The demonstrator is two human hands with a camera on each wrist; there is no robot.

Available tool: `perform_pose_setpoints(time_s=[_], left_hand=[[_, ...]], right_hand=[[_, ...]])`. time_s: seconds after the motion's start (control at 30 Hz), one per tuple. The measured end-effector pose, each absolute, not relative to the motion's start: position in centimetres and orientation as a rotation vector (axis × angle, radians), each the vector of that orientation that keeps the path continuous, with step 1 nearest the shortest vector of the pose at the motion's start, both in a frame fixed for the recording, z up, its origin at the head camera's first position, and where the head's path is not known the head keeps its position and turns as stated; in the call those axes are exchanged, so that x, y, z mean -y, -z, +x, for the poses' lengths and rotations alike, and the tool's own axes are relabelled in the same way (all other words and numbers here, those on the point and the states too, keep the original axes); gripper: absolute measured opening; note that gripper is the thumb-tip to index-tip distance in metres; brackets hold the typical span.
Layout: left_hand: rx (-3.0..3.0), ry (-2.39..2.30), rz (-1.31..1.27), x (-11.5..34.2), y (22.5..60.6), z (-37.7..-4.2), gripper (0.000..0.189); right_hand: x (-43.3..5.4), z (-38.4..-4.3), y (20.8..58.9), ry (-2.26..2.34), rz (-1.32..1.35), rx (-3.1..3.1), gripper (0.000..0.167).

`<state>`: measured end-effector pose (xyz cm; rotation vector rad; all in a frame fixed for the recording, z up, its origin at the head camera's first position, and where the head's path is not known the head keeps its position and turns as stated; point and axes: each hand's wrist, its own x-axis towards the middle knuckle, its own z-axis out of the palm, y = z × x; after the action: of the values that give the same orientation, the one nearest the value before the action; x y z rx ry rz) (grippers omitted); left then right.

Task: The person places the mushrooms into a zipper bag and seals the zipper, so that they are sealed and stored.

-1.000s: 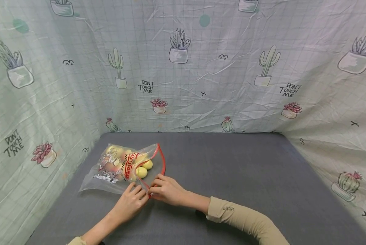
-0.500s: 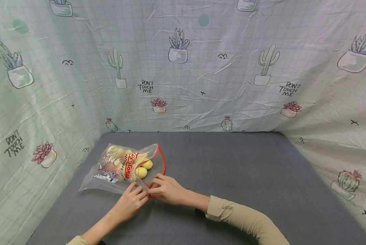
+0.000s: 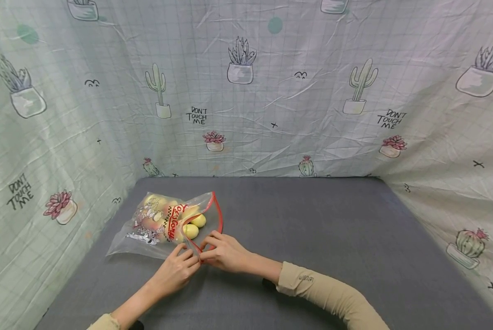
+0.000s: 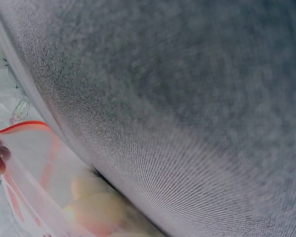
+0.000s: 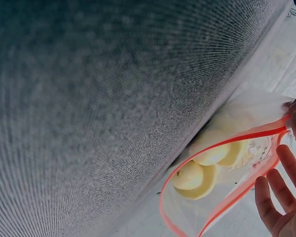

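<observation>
A clear zip bag (image 3: 124, 243) with red lettering and cartoon prints lies on its side at the left of the grey surface. Several yellow, apple-like fruits (image 3: 190, 231) are inside, some blushed red. The bag's mouth, edged by a red zip strip (image 3: 220, 217), gapes toward the right. At its near corner my left hand (image 3: 177, 269) pinches the edge. My right hand (image 3: 225, 253) pinches the same corner from the other side, fingertips almost meeting the left ones. In the right wrist view, the fruits show through the gaping mouth, and other fingers (image 5: 286, 192) spread beside the strip.
The grey padded surface (image 3: 312, 229) extends to the right of the bag. A pale curtain (image 3: 271, 101) printed with cacti encloses the back and both sides. Beige sleeves (image 3: 312, 286) cover the forearms.
</observation>
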<state>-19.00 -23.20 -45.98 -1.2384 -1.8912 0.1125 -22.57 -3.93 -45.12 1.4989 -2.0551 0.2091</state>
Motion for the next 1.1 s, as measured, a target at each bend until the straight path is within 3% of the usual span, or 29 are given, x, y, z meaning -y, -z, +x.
perform_pose_setpoints(time_s=[0.27, 0.5, 1.1], left_hand=[[1.88, -0.117, -1.235, 23.21, 45.78, -18.92, 0.033], [1.884, -0.128, -1.238, 23.32, 45.71, -18.85, 0.043], [1.881, -0.13, -1.226, 23.48, 45.91, -18.78, 0.043]], right_hand=[[3.97, -22.68, 45.18, -0.201, 1.495, 2.069, 0.006], [3.99, -22.69, 45.14, -0.204, 1.496, 2.079, 0.008], [4.18, -23.12, 45.32, -0.137, 1.446, 2.08, 0.007]])
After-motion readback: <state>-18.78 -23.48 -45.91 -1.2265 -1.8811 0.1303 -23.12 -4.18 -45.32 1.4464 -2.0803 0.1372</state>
